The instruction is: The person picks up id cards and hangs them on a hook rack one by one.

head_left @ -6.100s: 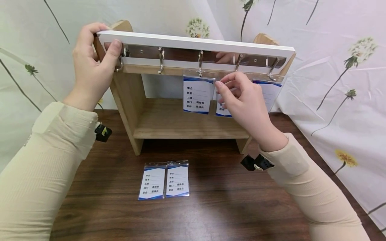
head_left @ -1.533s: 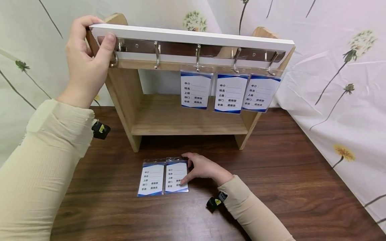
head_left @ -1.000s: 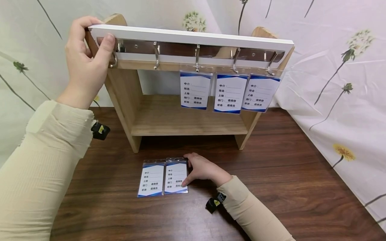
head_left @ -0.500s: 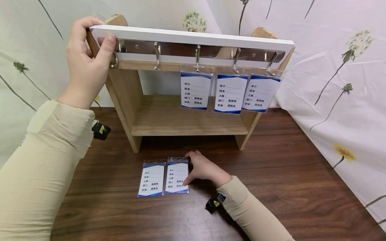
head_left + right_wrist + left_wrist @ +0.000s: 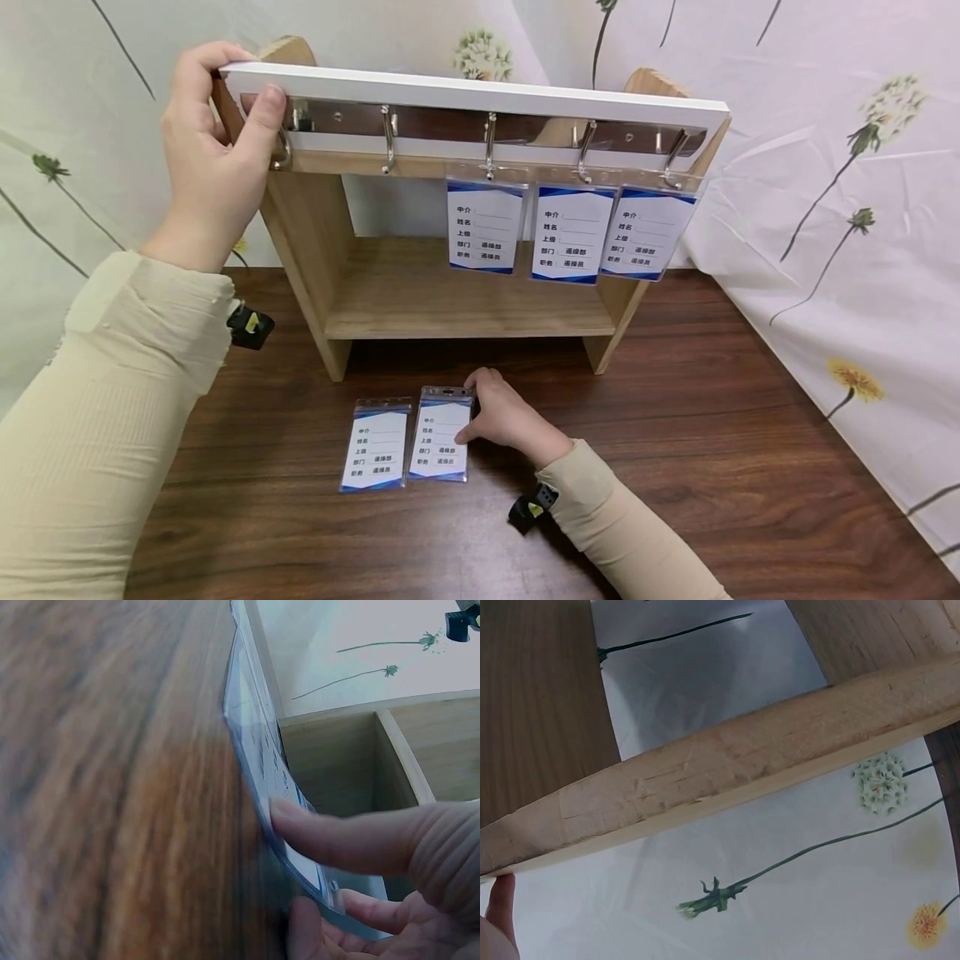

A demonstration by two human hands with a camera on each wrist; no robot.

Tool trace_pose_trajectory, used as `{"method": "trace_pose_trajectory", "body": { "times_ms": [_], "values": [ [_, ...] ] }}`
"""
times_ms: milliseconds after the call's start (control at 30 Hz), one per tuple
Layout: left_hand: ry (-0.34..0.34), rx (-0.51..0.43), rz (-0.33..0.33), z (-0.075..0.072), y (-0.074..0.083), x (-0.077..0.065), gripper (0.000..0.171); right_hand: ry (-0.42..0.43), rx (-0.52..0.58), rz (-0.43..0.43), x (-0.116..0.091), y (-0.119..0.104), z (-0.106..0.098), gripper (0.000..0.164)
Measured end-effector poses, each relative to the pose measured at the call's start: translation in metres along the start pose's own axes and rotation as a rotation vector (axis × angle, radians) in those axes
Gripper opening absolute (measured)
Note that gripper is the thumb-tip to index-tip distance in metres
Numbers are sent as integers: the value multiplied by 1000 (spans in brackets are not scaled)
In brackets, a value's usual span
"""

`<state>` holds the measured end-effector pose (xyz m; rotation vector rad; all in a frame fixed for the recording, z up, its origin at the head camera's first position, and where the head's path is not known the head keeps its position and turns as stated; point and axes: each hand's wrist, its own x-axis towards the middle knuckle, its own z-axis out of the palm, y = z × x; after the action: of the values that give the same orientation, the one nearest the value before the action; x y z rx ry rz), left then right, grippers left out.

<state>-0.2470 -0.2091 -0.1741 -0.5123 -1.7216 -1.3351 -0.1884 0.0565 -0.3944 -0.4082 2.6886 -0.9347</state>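
Observation:
In the head view my left hand (image 5: 213,162) grips the left end of the white hook rail (image 5: 480,88), thumb in front and fingers over the top. Low on the table, my right hand (image 5: 513,421) pinches the right edge of a clear plastic badge holder (image 5: 437,437) with a white and blue card inside. The right wrist view has the thumb on its face (image 5: 259,750), fingertips beneath, and this edge curving up off the wood. A second badge holder (image 5: 375,450) lies flat just to its left. Three more badge holders (image 5: 572,233) hang from the third, fourth and fifth hooks.
The rail tops a wooden shelf unit (image 5: 465,287) standing at the back of the dark wood table (image 5: 750,467). Metal hooks (image 5: 388,142) jut forward from the rail; the two leftmost carry no badge. A flower-printed cloth (image 5: 840,250) hangs behind and to the right.
Earlier my right hand was at the badge holder on the fourth hook, then came down to the table. Just now it has shifted slightly away from me, raising and turning the right-hand badge holder a little.

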Motion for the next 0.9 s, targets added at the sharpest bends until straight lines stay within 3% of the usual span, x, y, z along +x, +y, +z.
{"method": "trace_pose_trajectory", "body": {
  "times_ms": [433, 733, 900],
  "values": [
    [-10, -24, -23, -1, 0, 0, 20, 96, 59, -45, 1, 3, -5, 38],
    [6, -3, -6, 1, 1, 0, 19, 90, 270, -25, 1, 1, -10, 30],
    [6, 7, -6, 1, 0, 0, 20, 74, 332, -22, 1, 1, -13, 29]
  ]
}}
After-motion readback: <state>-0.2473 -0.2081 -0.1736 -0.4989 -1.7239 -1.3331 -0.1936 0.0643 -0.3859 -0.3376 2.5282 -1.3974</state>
